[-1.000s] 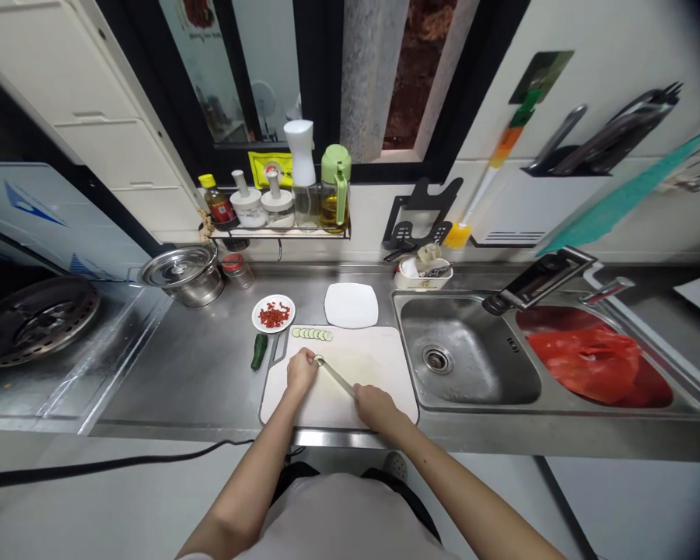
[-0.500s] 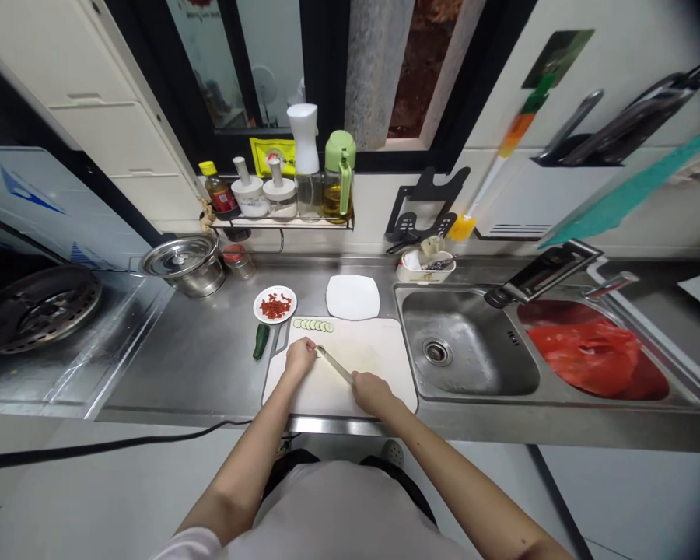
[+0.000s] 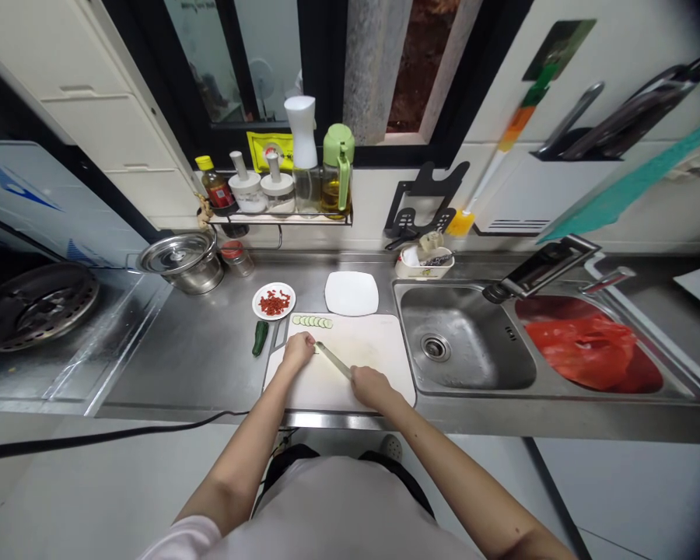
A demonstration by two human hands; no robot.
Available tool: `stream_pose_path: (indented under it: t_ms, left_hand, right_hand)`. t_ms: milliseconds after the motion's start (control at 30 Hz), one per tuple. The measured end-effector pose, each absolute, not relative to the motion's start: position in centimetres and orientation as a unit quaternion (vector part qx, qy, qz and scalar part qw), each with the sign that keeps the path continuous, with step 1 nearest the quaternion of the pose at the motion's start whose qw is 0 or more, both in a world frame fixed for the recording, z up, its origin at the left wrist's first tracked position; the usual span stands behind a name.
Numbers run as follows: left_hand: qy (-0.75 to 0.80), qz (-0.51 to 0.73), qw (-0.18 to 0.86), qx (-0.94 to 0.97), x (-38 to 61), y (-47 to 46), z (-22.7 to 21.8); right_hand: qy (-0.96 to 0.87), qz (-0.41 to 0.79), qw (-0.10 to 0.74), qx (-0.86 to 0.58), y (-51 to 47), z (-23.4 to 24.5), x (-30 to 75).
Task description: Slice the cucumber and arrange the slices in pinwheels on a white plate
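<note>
My right hand (image 3: 372,387) is wrapped round the handle of a kitchen knife (image 3: 334,360). The blade slants up and left over the white cutting board (image 3: 350,393), its tip close to my left fingers. My left hand (image 3: 299,348) is closed in a pinch at the board's left side; what it pinches is too small to make out. A thin greenish sliver lies by the knife tip. Along the board's top edge runs a row of overlapping cucumber slices (image 3: 313,321). A dark green piece of cucumber (image 3: 260,338) lies on the counter, left of the board.
Behind the board stand a white plate (image 3: 351,293) and a small plate of chopped red pieces (image 3: 274,302). To the right is the sink (image 3: 472,342), with a red plastic bag (image 3: 583,350) in its second basin. A lidded steel pot (image 3: 183,260) stands left, under the condiment shelf (image 3: 280,220).
The whole view has shifted slightly. Both hands and the knife keep nearly the same place over the board; the left fingers sit a touch farther from the blade tip.
</note>
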State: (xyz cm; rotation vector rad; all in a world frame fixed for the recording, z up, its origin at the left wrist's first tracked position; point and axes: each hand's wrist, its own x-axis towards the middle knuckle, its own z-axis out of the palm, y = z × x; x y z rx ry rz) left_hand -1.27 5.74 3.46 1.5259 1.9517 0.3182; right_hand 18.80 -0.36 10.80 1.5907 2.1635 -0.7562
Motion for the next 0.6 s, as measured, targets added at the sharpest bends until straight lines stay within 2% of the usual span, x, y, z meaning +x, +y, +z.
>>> stream_pose_path:
  t_ms: [600]
  left_hand:
    - [0.763, 0.117, 0.3, 0.56, -0.4, 5.7, 3.8]
  right_hand:
    - [0.725, -0.246, 0.116, 0.633, -2.7, 10.2, 21.7]
